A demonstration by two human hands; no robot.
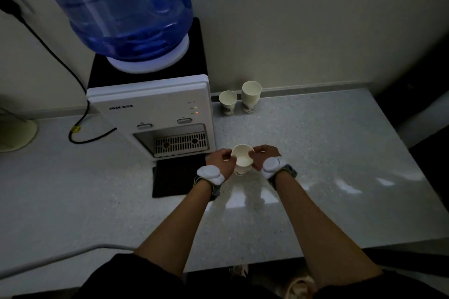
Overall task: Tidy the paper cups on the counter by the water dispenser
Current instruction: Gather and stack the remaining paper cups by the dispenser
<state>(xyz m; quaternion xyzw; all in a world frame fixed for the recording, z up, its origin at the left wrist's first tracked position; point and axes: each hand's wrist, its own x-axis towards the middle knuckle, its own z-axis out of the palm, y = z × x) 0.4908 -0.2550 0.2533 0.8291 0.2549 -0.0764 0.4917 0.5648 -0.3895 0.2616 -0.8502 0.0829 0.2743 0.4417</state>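
A white paper cup (pixel 242 159) stands upright just right of the water dispenser (pixel 155 114), held between both hands. My left hand (pixel 220 159) grips its left side with curled fingers, and my right hand (pixel 263 155) pinches its right rim. Its mouth faces up and looks empty. At the back of the counter, against the wall, stand a single paper cup (pixel 228 102) and, right of it, a taller stack of paper cups (pixel 251 96). Both wrists wear white sensor bands.
The speckled grey counter (pixel 328 153) runs to an edge at the right and front. A black mat (pixel 177 177) lies under the dispenser's drip tray. A black power cord (pixel 80 128) loops at the left beside a pale round base (pixel 17 133). The blue bottle (pixel 121 7) tops the dispenser.
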